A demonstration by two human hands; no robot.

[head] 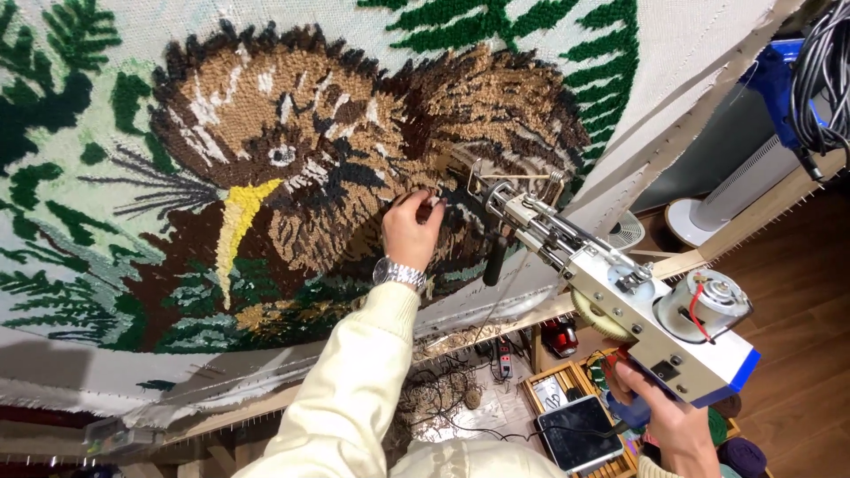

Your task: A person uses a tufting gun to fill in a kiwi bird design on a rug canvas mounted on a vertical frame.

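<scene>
A tufted rug (292,150) showing a brown furry animal with a yellow patch and green fronds is stretched on a wooden frame (708,106). My left hand (412,228), in a cream sleeve with a silver wristwatch (400,273), presses its fingertips into the brown pile at the middle of the rug. My right hand (673,425) grips the blue handle of a white tufting gun (620,296). The gun's needle end (482,186) sits against the rug just right of my left fingers.
A white tower fan (744,181) stands behind the frame at right, with grey cables (823,71) hanging above it. Below lie a tablet (580,434), a wooden tray (553,389), tangled yarn scraps (443,398) and yarn balls (744,456) on the wooden floor.
</scene>
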